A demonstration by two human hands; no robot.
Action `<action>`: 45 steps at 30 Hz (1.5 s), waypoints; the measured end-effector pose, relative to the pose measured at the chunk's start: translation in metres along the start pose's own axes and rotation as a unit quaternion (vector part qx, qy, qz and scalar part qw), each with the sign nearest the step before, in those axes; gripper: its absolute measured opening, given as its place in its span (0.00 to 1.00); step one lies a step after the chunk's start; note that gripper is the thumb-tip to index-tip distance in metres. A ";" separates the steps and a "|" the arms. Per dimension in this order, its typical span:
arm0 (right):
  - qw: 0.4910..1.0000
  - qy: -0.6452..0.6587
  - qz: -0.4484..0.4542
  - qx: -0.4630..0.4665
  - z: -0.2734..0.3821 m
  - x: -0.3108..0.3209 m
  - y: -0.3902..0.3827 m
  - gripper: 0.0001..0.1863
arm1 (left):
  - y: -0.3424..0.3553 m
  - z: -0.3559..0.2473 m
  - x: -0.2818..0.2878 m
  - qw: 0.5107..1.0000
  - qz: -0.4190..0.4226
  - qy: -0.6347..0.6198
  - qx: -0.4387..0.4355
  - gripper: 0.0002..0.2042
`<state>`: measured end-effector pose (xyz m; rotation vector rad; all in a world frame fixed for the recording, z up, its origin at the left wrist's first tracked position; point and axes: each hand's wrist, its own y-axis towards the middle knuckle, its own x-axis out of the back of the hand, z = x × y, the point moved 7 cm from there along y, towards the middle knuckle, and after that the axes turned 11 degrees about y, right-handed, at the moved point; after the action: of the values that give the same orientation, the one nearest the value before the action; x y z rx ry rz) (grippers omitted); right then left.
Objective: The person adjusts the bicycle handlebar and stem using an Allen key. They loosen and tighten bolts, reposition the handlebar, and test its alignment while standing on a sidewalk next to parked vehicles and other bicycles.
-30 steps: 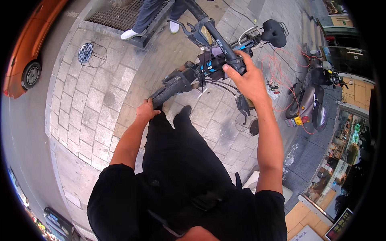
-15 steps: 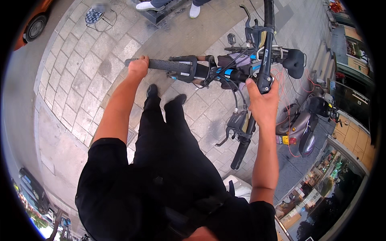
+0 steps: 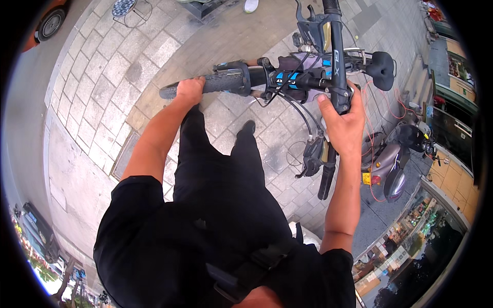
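A black bicycle with blue markings stands across in front of me, its front wheel to the left and its black saddle [image 3: 380, 70] to the right. My left hand [image 3: 191, 91] is closed over the front tyre [image 3: 223, 83], near its left end. With my right hand [image 3: 343, 123] I grip the middle of the handlebar [image 3: 337, 64] by the stem, thumb on the near-left side and fingers wrapped round the far side. Brake levers [image 3: 311, 159] and cables hang about the bar. Bike parts beneath the stem are partly hidden.
A parked scooter [image 3: 384, 167] stands at right, with an orange cord [image 3: 371, 146] near it. Beyond is a shop window [image 3: 411, 256]. A small round stool [image 3: 123, 7] is at far left, an orange car [image 3: 43, 23] past it. Another person's shoe [image 3: 250, 5] shows at the top.
The handlebar has turned, its near end swinging right and its far end left. My left hand has shifted right with the tyre, and my legs have stepped. Both hands keep hold.
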<state>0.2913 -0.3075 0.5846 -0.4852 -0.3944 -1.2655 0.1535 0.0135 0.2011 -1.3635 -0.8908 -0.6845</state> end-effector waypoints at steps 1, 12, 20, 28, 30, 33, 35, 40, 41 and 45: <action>1.000 0.007 0.015 0.014 -0.004 0.008 -0.001 0.30 | -0.004 -0.025 0.002 1.000 -0.001 -0.009 0.017 0.21; 0.984 -0.053 0.160 0.048 -0.025 0.048 -0.071 0.33 | -0.170 -0.173 -0.095 0.984 0.085 -0.106 0.113 0.24; 0.990 -0.036 0.135 0.010 -0.053 0.044 -0.146 0.30 | -0.212 -0.172 -0.169 0.980 0.032 -0.136 0.144 0.23; 0.982 -0.040 0.182 0.042 -0.042 0.006 -0.187 0.32 | -0.310 -0.124 -0.232 0.973 0.079 -0.129 0.175 0.30; 0.973 -0.050 0.210 0.079 -0.035 -0.006 -0.193 0.32 | -0.339 -0.138 -0.245 0.972 0.092 -0.142 0.163 0.31; 0.970 -0.047 0.223 0.085 -0.028 -0.016 -0.201 0.33 | -0.369 -0.158 -0.262 0.964 0.091 -0.175 0.180 0.27; 0.971 -0.036 0.224 0.071 -0.030 -0.022 -0.208 0.33 | -0.370 -0.139 -0.267 0.962 0.063 -0.182 0.194 0.25; 0.988 -0.062 0.131 0.053 -0.028 -0.020 -0.236 0.32 | -0.339 -0.074 -0.264 0.966 -0.010 -0.145 0.214 0.22; 0.992 -0.037 0.122 -0.004 -0.031 -0.022 -0.244 0.32 | -0.327 -0.062 -0.262 0.969 -0.025 -0.131 0.206 0.22; 0.995 -0.003 0.052 -0.083 -0.053 -0.026 -0.265 0.23 | -0.273 -0.021 -0.237 0.980 -0.066 -0.112 0.153 0.23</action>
<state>0.0295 -0.3752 0.5604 -0.6431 -0.2671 -1.2016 -0.1967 -0.0575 0.1429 -1.1246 -1.2222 -0.4742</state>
